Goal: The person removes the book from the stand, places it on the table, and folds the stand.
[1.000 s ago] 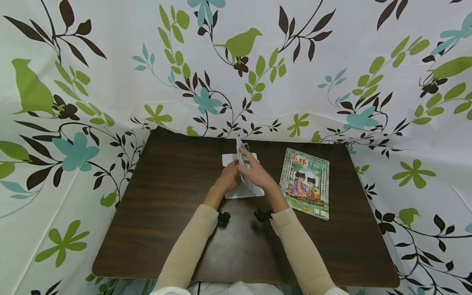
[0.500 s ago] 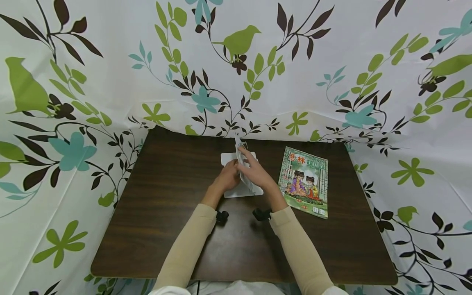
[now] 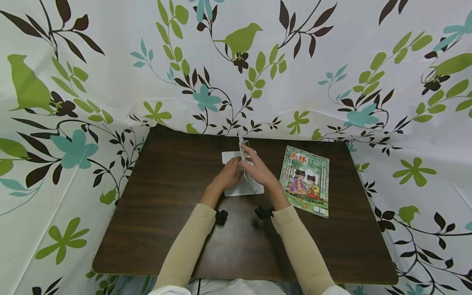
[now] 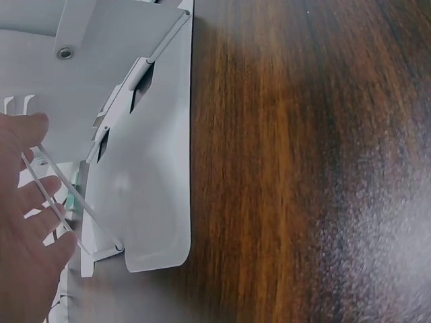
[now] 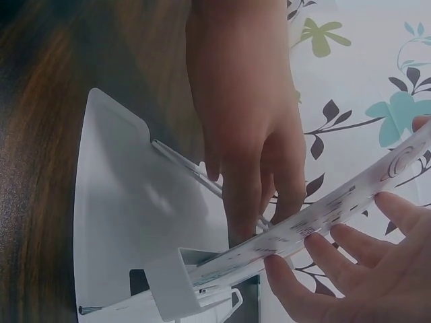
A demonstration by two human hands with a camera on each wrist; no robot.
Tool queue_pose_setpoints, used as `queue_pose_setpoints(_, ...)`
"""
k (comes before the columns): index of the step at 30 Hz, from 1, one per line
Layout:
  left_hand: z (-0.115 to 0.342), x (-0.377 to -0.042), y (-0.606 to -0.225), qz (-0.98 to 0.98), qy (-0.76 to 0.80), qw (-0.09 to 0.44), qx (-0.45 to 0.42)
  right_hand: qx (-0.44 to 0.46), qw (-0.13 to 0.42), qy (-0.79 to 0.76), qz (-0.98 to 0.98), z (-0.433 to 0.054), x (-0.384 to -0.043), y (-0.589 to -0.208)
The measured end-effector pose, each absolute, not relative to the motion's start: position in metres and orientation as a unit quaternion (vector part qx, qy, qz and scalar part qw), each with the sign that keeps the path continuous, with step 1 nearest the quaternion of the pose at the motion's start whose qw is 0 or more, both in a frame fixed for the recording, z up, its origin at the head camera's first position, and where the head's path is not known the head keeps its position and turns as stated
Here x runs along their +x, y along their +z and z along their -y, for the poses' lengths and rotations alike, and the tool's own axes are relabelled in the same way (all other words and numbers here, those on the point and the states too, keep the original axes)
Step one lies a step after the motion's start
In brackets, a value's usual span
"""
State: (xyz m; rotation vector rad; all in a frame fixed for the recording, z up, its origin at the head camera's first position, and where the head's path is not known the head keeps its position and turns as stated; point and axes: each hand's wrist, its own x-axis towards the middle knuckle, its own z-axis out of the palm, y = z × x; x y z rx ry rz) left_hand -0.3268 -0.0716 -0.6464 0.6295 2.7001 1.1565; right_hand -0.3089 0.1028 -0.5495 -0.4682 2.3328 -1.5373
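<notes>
A white metal book stand (image 3: 243,189) rests on the table, its flat base under both hands. Thin wire legs (image 4: 77,192) run from its back plate (image 4: 128,27) down to the base. My left hand (image 3: 227,176) is on the stand's left side, thumb and fingers around the wire leg. A thin printed book (image 5: 323,219) leans on the stand, seen nearly edge-on, its lower edge behind a white holder (image 5: 172,286). My right hand (image 3: 262,171) holds this book, fingers spread along one face and the thumb tip on the other side. The book's cover is mostly hidden.
A green illustrated magazine (image 3: 307,180) lies to the right on the dark wooden table (image 3: 155,229). A patterned cloth (image 3: 121,73) hangs behind the table and along its sides. The black wrist cameras (image 3: 222,217) hang near the cuffs.
The upright part of the stand and both hands have shifted very slightly to the right. Both hands keep their hold, and the magazine stays in place.
</notes>
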Motion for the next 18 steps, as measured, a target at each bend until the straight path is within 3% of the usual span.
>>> queue_pose_setpoints(5, 0.072, -0.319, -0.633, -0.908, 0.367, 0.071, 0.19, -0.164, 0.145, -0.547, -0.808, -0.106, -0.309, -0.548)
queue_pose_setpoints(18, 0.087, -0.314, -0.639, -0.887, 0.433, 0.042, 0.156, -0.104, 0.151, -0.576, -0.797, -0.112, -0.309, -0.551)
